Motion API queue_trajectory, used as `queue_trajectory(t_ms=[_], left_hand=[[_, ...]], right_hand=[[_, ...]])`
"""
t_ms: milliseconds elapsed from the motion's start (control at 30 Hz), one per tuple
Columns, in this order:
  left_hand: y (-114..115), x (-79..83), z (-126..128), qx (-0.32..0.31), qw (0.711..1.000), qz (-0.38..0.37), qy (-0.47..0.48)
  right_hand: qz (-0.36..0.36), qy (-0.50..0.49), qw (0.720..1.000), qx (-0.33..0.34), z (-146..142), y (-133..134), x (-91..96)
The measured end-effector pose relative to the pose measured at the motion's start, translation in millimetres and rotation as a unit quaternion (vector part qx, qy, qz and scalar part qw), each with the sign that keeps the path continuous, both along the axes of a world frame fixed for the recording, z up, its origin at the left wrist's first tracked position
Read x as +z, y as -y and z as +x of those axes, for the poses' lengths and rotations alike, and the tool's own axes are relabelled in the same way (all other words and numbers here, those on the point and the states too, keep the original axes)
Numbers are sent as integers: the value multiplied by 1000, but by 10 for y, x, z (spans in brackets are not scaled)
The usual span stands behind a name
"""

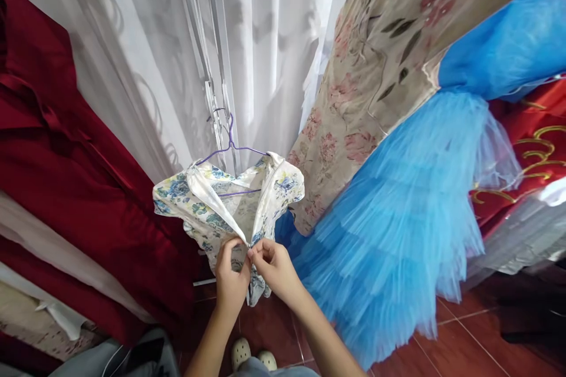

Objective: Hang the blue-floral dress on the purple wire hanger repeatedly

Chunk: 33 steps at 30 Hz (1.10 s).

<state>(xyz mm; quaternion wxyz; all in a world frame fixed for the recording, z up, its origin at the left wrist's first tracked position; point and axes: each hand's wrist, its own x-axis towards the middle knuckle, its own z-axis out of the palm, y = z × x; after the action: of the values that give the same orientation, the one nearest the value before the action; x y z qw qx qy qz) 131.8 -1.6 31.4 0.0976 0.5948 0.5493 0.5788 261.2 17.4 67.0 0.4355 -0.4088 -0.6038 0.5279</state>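
Observation:
A small white dress (212,220) with blue, green and yellow flowers hangs from a purple wire hanger (231,140). Its open edges fold outward in a V, showing white lining, and meet low down between my hands. My left hand (232,276) pinches the fabric on the left side of this meeting point. From the right, my right hand (275,265) closes thumb and fingers at the bottom of the V, where a small dark zipper slider (249,245) shows. The fingertips hide most of the slider, and the forearms partly cover the dress's lower part.
Dark red garments (88,176) hang close on the left. A beige floral dress (340,123) and a layered blue tulle dress (398,217) hang on the right. White curtains (274,41) stand behind. Below are red floor tiles (477,341) and pale clogs (241,353).

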Motion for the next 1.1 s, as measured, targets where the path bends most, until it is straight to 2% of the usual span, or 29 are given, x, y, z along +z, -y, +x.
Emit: queue_trajectory(t_ms=[200, 400, 600, 733, 967, 1100], left_hand=[[54, -11, 91, -5, 999, -47, 26], [179, 36, 54, -8, 996, -73, 50], [150, 18, -22, -42, 992, -98, 66], [70, -63, -134, -68, 989, -120, 53], [-175, -176, -403, -149, 981, -124, 7], [-271, -316, -450, -193, 969, -155, -24]], right_hand=[[-13, -33, 999, 10, 39, 52, -44], [-81, -112, 990, 22, -32, 84, -25], [-97, -147, 984, 1, -131, -54, 68], [-68, -150, 986, -34, -256, -305, 290], [36, -166, 982, -81, -609, -806, 902], [84, -181, 971, -132, -753, -971, 1107]])
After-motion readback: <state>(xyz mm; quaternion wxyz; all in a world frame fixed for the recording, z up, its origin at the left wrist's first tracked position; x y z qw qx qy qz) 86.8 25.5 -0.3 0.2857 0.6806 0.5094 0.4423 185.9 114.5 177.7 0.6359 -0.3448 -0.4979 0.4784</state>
